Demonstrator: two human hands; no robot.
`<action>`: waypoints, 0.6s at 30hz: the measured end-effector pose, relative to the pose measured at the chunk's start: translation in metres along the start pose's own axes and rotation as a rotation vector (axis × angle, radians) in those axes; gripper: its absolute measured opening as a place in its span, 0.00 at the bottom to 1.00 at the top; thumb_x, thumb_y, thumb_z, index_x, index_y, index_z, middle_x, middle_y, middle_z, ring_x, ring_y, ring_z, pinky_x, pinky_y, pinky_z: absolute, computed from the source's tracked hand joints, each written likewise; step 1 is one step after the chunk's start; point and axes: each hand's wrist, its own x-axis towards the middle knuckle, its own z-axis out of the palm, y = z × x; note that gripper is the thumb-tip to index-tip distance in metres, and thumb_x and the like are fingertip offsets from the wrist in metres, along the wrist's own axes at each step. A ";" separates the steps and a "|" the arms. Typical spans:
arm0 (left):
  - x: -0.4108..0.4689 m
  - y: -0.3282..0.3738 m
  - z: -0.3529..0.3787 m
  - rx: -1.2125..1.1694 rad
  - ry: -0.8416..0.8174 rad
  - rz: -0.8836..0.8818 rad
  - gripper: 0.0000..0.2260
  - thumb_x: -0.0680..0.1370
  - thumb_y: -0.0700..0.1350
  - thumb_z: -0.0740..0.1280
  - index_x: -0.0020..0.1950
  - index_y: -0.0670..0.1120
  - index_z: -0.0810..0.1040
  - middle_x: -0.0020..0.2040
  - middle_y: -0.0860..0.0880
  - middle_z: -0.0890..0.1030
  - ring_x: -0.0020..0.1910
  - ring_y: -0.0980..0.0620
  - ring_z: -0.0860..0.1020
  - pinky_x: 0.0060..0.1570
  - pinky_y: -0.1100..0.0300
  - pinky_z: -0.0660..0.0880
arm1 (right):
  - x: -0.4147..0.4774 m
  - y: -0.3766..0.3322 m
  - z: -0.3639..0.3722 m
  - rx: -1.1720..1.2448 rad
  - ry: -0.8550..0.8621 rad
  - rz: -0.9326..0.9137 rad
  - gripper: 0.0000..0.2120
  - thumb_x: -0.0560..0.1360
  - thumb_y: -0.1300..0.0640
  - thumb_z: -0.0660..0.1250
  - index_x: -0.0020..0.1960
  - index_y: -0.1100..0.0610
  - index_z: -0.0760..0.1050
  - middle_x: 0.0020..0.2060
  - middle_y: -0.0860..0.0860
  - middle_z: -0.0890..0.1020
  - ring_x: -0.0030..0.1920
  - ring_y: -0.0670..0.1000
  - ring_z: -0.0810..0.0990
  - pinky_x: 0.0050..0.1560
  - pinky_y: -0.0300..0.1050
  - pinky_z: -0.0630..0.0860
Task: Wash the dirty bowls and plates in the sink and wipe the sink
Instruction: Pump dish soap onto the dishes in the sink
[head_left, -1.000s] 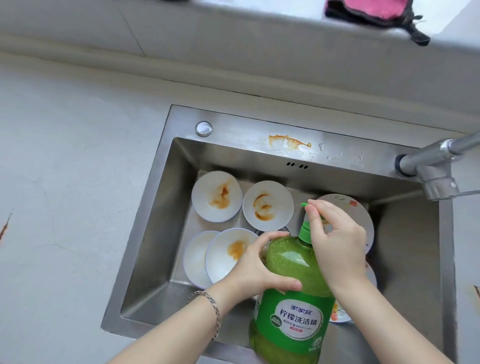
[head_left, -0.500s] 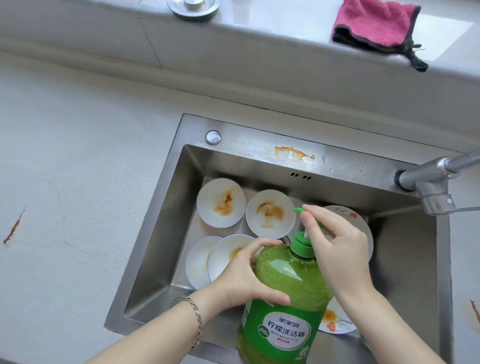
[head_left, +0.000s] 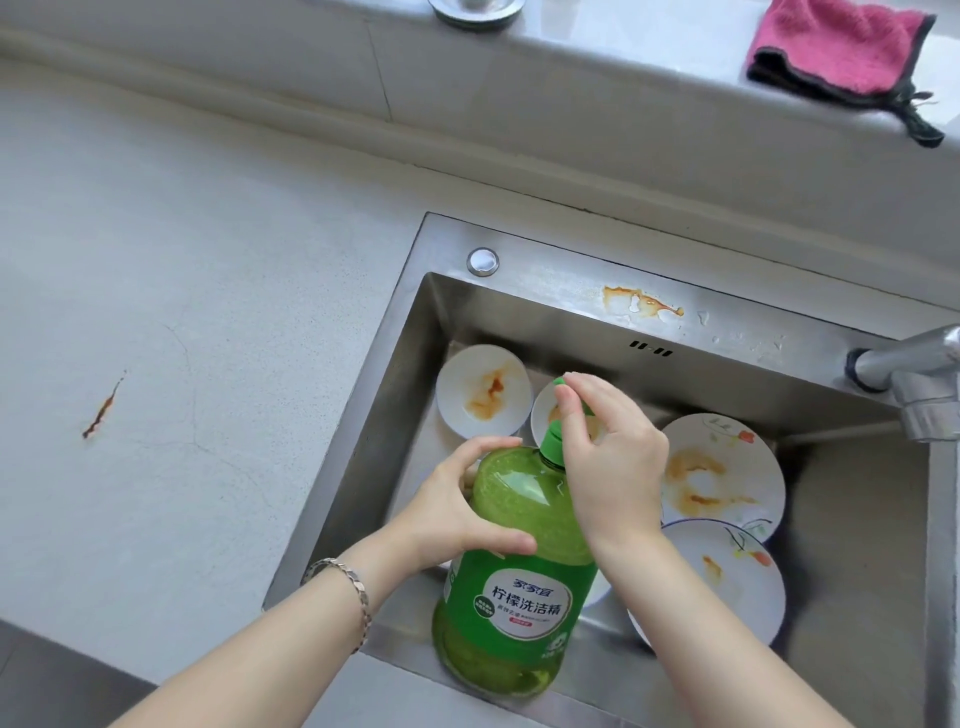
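A large green dish-soap bottle is held tilted over the steel sink. My left hand grips the bottle's shoulder. My right hand rests on the green pump head, fingers curled over it. In the basin lie dirty white dishes with orange stains: a bowl at the back left, a second bowl mostly hidden behind my right hand, and two flower-patterned plates at the right. Other dishes under the bottle are hidden.
An orange stain marks the sink's back ledge, near a round metal cap. The faucet juts in from the right. A pink cloth and a metal strainer sit on the windowsill. The grey counter lies left.
The view has shifted, so the sink sits lower right in frame and the two right plates show. Both hands keep their hold on the bottle and pump.
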 end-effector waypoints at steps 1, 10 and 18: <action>0.000 -0.001 0.000 0.001 0.002 0.001 0.37 0.51 0.44 0.80 0.58 0.60 0.74 0.53 0.46 0.82 0.53 0.49 0.81 0.53 0.53 0.78 | -0.001 0.002 0.000 -0.004 -0.007 -0.003 0.11 0.72 0.57 0.66 0.49 0.62 0.83 0.46 0.53 0.84 0.47 0.41 0.77 0.55 0.21 0.66; 0.002 0.001 0.000 0.009 0.009 -0.017 0.38 0.50 0.44 0.81 0.57 0.60 0.75 0.53 0.47 0.83 0.52 0.49 0.81 0.51 0.52 0.79 | -0.002 0.010 -0.007 -0.015 -0.151 0.046 0.07 0.72 0.59 0.70 0.49 0.58 0.83 0.47 0.49 0.84 0.52 0.37 0.74 0.55 0.26 0.67; -0.019 0.027 0.005 0.135 0.109 0.109 0.39 0.50 0.39 0.83 0.56 0.61 0.75 0.48 0.49 0.83 0.48 0.55 0.82 0.46 0.64 0.77 | 0.015 -0.018 -0.059 0.222 -0.329 0.170 0.11 0.73 0.55 0.69 0.51 0.41 0.77 0.47 0.38 0.82 0.49 0.37 0.80 0.50 0.29 0.73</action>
